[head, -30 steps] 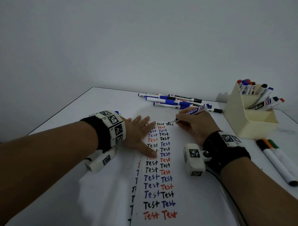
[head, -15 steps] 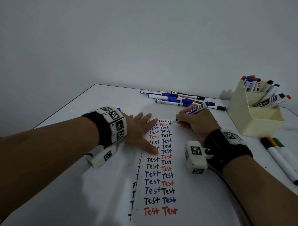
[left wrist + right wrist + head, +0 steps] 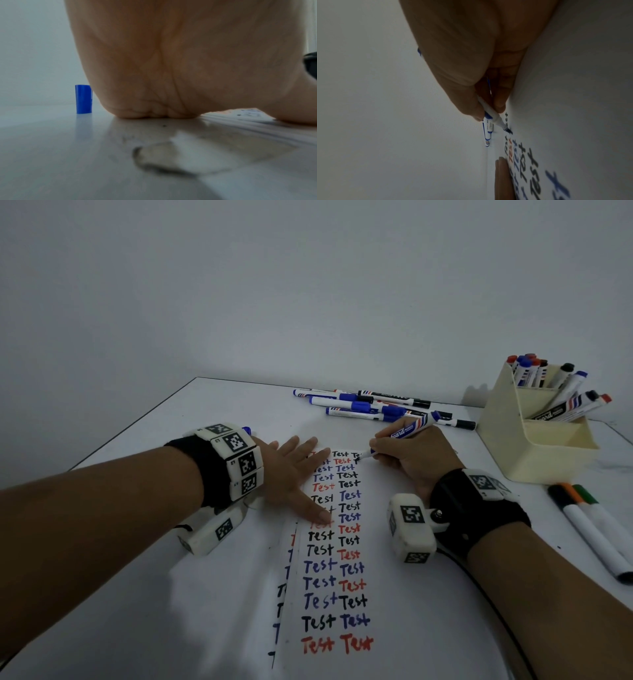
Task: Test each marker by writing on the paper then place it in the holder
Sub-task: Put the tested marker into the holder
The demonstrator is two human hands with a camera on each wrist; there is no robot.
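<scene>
On the bench [image 3: 219,405], the left hand [image 3: 291,470] is lying flat, pinning the paper [image 3: 394,594] of "Test" rows, while the right hand [image 3: 411,457] is gripping a "board marker" [image 3: 407,430], whose tip has advanced into another top-row word; the holder [image 3: 534,440] is waiting nearby.

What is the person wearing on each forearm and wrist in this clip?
Both forearms are bare, no sleeves. Each wrist carries a black band fitted with white blocks printed with black-and-white square tags. A white camera housing hangs under each wrist, also tagged: left, right. A thin black cable trails from the right unit along the table.
</scene>
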